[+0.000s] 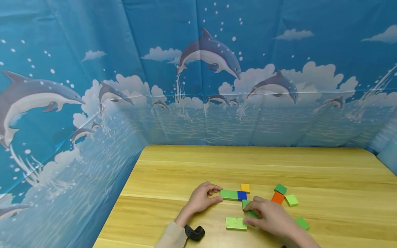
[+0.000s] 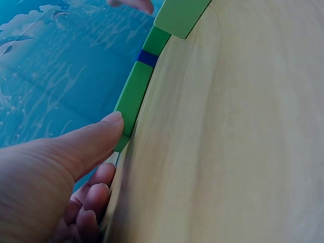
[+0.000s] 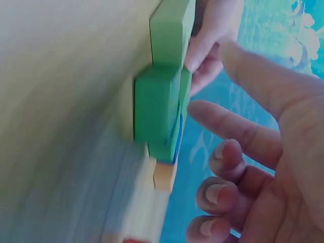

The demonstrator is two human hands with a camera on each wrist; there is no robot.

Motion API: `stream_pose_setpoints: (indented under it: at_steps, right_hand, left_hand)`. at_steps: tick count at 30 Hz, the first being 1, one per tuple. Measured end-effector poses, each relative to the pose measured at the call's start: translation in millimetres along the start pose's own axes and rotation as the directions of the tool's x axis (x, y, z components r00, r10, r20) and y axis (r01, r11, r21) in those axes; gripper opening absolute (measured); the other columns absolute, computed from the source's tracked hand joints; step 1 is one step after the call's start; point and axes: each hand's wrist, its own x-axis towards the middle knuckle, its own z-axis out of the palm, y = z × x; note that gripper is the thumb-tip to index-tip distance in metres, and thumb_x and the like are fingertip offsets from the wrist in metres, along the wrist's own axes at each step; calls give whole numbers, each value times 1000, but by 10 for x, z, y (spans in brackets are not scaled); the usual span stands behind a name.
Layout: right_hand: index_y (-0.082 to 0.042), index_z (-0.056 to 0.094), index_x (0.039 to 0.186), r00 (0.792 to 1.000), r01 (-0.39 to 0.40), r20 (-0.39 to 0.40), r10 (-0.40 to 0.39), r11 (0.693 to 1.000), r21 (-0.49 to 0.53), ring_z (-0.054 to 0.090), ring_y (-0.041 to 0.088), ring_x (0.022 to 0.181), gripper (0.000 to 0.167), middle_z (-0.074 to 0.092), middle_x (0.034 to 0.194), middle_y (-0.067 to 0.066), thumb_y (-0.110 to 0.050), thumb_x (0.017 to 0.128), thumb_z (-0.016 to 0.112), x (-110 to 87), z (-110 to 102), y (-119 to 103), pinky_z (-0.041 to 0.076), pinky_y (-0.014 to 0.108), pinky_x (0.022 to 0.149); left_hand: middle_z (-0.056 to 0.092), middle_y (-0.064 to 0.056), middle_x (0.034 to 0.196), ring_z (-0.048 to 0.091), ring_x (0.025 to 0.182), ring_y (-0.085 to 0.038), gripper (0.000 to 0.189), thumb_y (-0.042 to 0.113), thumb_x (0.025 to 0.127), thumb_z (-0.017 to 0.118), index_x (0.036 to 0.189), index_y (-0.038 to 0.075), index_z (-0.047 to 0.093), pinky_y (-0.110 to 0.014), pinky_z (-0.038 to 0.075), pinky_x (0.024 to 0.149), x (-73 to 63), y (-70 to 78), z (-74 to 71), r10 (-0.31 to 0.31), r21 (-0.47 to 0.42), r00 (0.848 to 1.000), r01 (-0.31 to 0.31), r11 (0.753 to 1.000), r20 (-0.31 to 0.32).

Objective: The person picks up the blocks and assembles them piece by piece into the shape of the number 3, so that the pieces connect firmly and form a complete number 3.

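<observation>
At the left end of a long green block (image 1: 229, 195), my left hand (image 1: 203, 198) pinches with its thumb and fingers. In the left wrist view, the thumb lies against that green block (image 2: 134, 96). A blue block (image 1: 242, 196) abuts its right end, and a yellow block (image 1: 245, 187) sits just behind. Over two smaller green blocks, one of them the green block (image 1: 245, 205), hovers my right hand (image 1: 273, 217). Its thumb and index finger stand apart in the right wrist view, beside a green block (image 3: 154, 104). A long light green block (image 1: 235, 224) lies in front, near the right thumb.
Right of the right hand lie a green block (image 1: 280, 188), an orange block (image 1: 277, 198), a light green block (image 1: 291, 200) and another green block (image 1: 302, 223). All rest on the wooden table (image 1: 173, 168). A dolphin-print curtain (image 1: 186, 127) hangs behind and at the left.
</observation>
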Motion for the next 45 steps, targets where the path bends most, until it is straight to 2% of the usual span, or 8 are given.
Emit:
stream_pose_setpoints:
  at_steps: [6,13,18,22,26,28,35,45]
  right_hand:
    - [-25,70,88,990,-22,-142,14,998,-56,34,-4,54,16,35,67,-21,-38,81,75,-145,-107,110,30,18,47]
    - [-28,68,85,985,-100,-151,86,991,-85,35,-4,56,12,37,66,-23,-37,81,75,-355,-246,249,31,20,48]
    - [-28,68,83,977,-116,-194,89,984,-136,34,-4,56,15,34,66,-23,-32,76,80,-514,-316,360,30,20,47]
    - [-25,68,89,979,-196,-85,186,970,-142,34,-3,57,22,37,69,-18,-40,76,78,-654,-434,455,29,21,48]
    - [-18,68,102,949,-285,113,296,953,-100,35,0,59,39,41,74,-8,-48,78,73,-768,-559,595,31,24,51]
    - [-16,66,106,922,-332,179,343,939,-90,37,1,62,44,42,76,-5,-49,78,72,-806,-599,650,32,25,53]
    - [-17,64,111,867,-436,215,449,893,-110,39,3,64,52,44,79,-3,-51,73,75,-880,-596,727,35,27,56]
    - [-8,65,108,886,-404,237,398,914,-25,38,3,61,40,44,74,-3,-35,80,75,-914,-620,767,33,25,54]
  left_hand:
    - [53,12,89,44,73,-4,31,40,85,70,111,24,70,-22,38,66,6,-1,9,-2,-5,1000,2,1000,1]
    - [54,12,89,45,74,-5,31,41,85,70,112,24,70,-22,39,66,6,-3,9,-3,1,1000,3,1000,1]
    - [54,12,89,45,74,-5,31,41,85,70,112,24,70,-22,39,66,0,-3,5,-5,-1,1000,5,1000,-1]
    - [54,12,89,45,74,-5,31,41,85,70,111,24,70,-22,39,66,1,-3,1,-4,-2,1000,4,1000,-1]
    - [54,12,89,45,74,-4,32,41,85,70,112,23,70,-22,39,66,0,3,-2,-3,-3,1000,3,1000,4]
    - [54,12,89,45,74,-4,32,40,85,70,112,23,70,-22,39,66,-2,8,-6,-4,-5,1000,4,1000,5]
    - [54,12,90,46,74,-4,31,39,85,70,112,22,70,-22,39,67,-18,36,-18,-8,-9,1000,8,1000,9]
    - [55,11,90,46,74,-5,31,39,86,70,112,22,70,-22,39,67,-24,26,-19,-1,-10,1000,1,1000,9]
